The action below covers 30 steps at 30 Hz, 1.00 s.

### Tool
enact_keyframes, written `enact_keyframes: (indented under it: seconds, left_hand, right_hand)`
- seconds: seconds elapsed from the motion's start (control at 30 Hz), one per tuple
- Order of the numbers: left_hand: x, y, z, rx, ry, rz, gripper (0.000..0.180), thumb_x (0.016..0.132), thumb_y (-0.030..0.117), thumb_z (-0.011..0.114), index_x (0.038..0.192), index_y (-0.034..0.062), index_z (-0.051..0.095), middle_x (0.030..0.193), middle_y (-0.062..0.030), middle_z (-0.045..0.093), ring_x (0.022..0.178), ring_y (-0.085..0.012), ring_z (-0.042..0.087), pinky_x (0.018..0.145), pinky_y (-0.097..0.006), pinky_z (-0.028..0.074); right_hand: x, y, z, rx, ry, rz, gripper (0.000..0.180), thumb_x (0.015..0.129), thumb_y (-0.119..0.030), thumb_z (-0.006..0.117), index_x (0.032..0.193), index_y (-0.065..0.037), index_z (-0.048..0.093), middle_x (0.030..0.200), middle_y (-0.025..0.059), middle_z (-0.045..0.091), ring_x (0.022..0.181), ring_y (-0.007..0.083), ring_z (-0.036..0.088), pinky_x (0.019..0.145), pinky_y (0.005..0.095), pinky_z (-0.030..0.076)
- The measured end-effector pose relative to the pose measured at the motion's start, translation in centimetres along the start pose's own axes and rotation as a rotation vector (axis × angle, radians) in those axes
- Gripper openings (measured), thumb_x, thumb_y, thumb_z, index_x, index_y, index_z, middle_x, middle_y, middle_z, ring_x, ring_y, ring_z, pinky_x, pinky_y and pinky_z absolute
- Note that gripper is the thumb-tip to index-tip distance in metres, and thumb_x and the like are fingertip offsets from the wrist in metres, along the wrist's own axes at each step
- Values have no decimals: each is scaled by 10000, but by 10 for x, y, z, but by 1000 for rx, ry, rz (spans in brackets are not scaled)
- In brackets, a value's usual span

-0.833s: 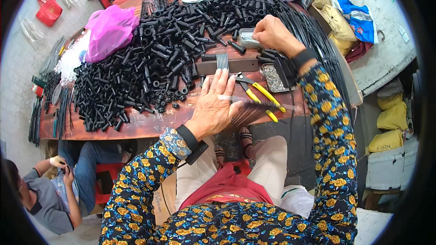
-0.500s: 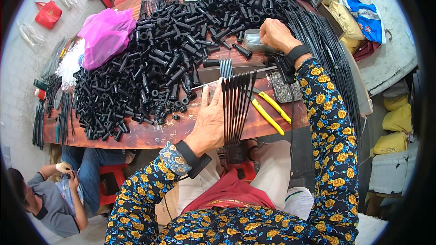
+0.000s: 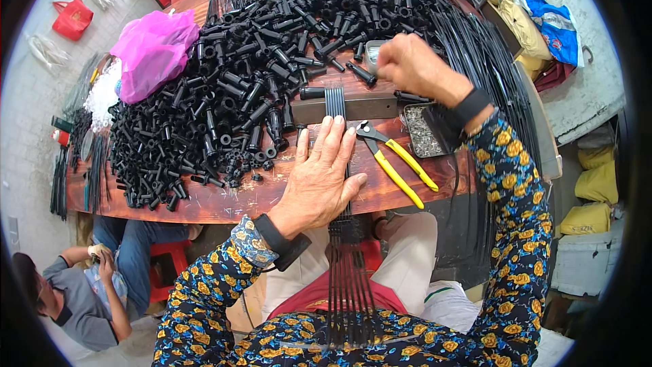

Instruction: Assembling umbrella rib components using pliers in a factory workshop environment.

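Note:
My left hand (image 3: 319,180) lies flat with fingers stretched out, pressing a row of thin black rods (image 3: 350,265) against the table. The rods' upper ends (image 3: 335,100) lie side by side over a dark metal bar (image 3: 373,108); their lower ends hang over the table edge toward my lap. My right hand (image 3: 421,71) is raised with fingers curled together, next to a small clear box (image 3: 372,51). Its fingertips are blurred, and whatever they pinch cannot be made out. Pliers with yellow handles (image 3: 401,166) lie right of my left hand.
A big heap of black tubular parts (image 3: 258,75) covers the left and far table. A tray of small metal bits (image 3: 424,132) sits below my right wrist. Long black rods (image 3: 489,61) line the right side. A pink bag (image 3: 155,54) rests at left; a person (image 3: 85,292) sits lower left.
My left hand has settled flat over the rods, which now run under it toward my lap. My right hand has lifted out of the small clear box and come nearer.

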<state>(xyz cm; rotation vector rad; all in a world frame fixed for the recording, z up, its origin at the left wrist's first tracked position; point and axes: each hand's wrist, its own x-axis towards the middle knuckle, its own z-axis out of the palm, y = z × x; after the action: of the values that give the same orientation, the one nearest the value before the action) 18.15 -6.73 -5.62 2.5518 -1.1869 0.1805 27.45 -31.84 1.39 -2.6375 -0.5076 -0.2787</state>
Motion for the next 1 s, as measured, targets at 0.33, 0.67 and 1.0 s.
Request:
enact_keyframes:
  seconds: [0.33, 0.67, 1.0]
  left_hand:
    - [0, 2, 1, 3, -2, 6, 727, 910, 390, 563, 1459, -9, 301, 1529, -232, 238, 1449, -356, 188, 1167, -509, 117]
    - [4, 2, 0, -2, 10, 6, 713, 900, 390, 567, 1438, -16, 336, 1521, -231, 252, 1444, -354, 201, 1165, -514, 122]
    - [2, 1, 2, 15, 34, 36, 715, 897, 383, 566, 1439, -21, 335, 1512, -260, 257, 1435, -392, 214, 1149, -551, 149]
  right_hand:
    - [-18, 1, 43, 147, -42, -34, 218, 831, -103, 645, 1020, -12, 707, 861, 218, 685, 790, 307, 693, 709, 369, 524]
    - [-14, 3, 43, 176, -46, -68, 244, 855, -105, 624, 1071, -12, 690, 902, 218, 690, 814, 302, 694, 722, 361, 519]
    - [-14, 4, 41, 160, -95, -49, 257, 855, -78, 596, 1089, -21, 683, 904, 220, 686, 832, 311, 689, 736, 365, 515]
